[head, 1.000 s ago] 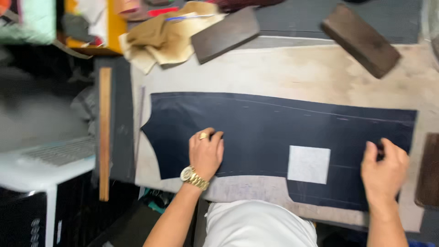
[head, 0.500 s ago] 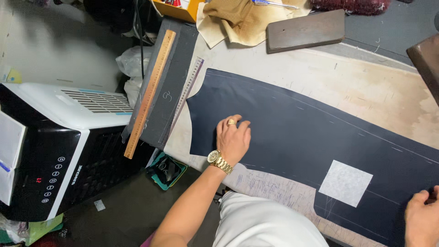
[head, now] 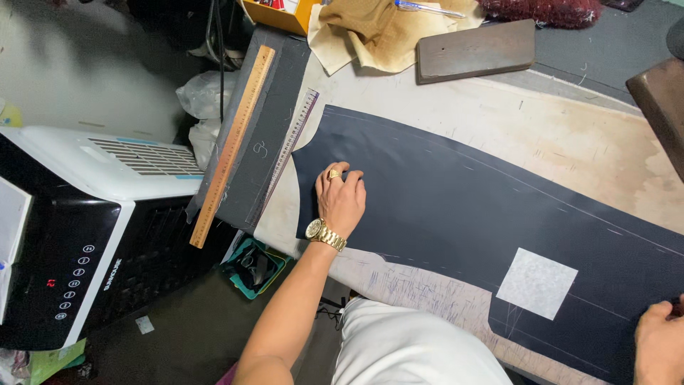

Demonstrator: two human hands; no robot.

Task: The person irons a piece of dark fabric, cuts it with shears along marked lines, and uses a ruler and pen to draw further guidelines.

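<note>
- The left hand (head: 342,201) lies palm down on the near left end of a long piece of dark navy fabric (head: 456,214), its fingers (head: 335,178) loosely curled and pressing on the cloth, gripping nothing. It wears a gold ring and a gold wristwatch (head: 325,233).
- The right hand (head: 659,342) shows only in part at the lower right corner, resting at the far right end of the same fabric; whether its fingers pinch the cloth or merely rest on it I cannot tell.
- The navy fabric is spread flat across the pale, marked table (head: 570,142), running from the upper left down to the lower right, with faint chalk lines along its length.
- A square white patch (head: 536,283) lies on the fabric, between the two hands and nearer the right one.
- Just left of the fabric lies a clear ruler (head: 288,153) and, beside it, a long wooden ruler (head: 231,146) resting on a dark grey board (head: 267,107) at the table's left edge.
- At the far side of the table sit a dark wooden block (head: 476,50), crumpled tan cloth (head: 377,28) and a second dark block (head: 659,107) at the right edge.
- On the floor to the left stands a black and white air cooler (head: 92,228).
</note>
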